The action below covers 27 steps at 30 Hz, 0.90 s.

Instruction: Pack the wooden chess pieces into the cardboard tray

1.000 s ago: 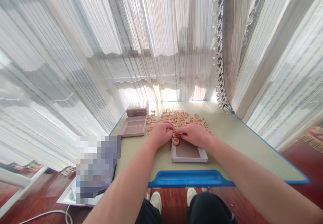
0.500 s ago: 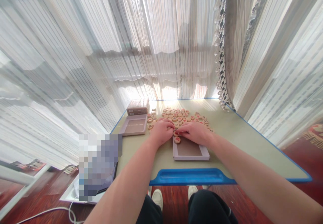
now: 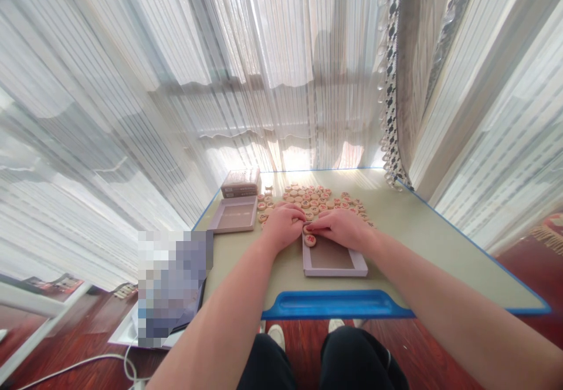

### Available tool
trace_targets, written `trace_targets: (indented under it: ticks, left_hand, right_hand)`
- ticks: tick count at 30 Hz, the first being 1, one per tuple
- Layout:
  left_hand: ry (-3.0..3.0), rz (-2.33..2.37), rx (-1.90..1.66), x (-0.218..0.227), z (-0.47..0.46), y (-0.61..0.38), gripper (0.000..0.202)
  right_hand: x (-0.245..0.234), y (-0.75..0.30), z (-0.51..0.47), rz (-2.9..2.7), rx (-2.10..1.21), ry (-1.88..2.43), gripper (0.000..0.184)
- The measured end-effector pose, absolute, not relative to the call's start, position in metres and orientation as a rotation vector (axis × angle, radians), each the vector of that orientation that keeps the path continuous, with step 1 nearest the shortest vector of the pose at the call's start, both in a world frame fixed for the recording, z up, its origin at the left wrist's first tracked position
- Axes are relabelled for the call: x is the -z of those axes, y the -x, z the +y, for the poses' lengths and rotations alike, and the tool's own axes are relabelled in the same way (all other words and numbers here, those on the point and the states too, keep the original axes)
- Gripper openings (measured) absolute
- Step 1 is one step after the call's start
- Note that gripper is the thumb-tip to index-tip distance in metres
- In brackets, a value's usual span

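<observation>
My left hand [image 3: 285, 224] is closed at the far left corner of a shallow cardboard box [image 3: 335, 272]. Its curled fingers hide whatever they may hold. Coming in from the right over the same box, my right hand [image 3: 341, 227] has its fingertips together on a round wooden Chinese chess piece [image 3: 307, 230] in that corner. Just nearer to me, a second piece [image 3: 310, 240] with a red character lies inside the box against the left wall. Beyond both hands many loose chess pieces [image 3: 323, 198] are spread over the table, some with red and some with dark characters.
At the back left of the table [image 3: 422, 249] lies another shallow box part [image 3: 233, 230], with a brown box [image 3: 240, 183] behind it. A blue tray ledge [image 3: 336, 304] runs along the front edge. Sheer curtains [image 3: 281, 108] hang behind. A white cable [image 3: 74, 359] trails over the floor.
The view has shifted slightly. Both hands stay at the box's far left corner, and the right fingertips are still at the piece there. The red-marked piece remains beside it.
</observation>
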<state>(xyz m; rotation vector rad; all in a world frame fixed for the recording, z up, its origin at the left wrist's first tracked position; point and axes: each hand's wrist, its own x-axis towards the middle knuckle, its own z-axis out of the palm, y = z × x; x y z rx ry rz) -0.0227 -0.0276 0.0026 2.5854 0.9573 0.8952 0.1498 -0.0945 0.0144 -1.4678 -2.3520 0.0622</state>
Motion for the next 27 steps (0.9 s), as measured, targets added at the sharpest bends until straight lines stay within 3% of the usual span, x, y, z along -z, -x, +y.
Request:
trace_targets:
  ticks: [18, 24, 27]
  left_hand:
    - [-2.581, 0.965, -0.883, -0.002, -0.027, 0.023, 0.025]
    - [-2.582, 0.977, -0.882, -0.003, -0.028, 0.023, 0.025]
    - [-2.589, 0.973, -0.887, -0.002, -0.028, 0.022, 0.025]
  right_hand:
    - [-0.012, -0.152, -0.093, -2.298, -0.126, 1.479, 0.025]
    - [-0.02, -0.144, -0.103, -2.216, -0.059, 1.592, 0.013]
    - [-0.021, -0.143, -0.107, -2.258, -0.078, 1.539, 0.017]
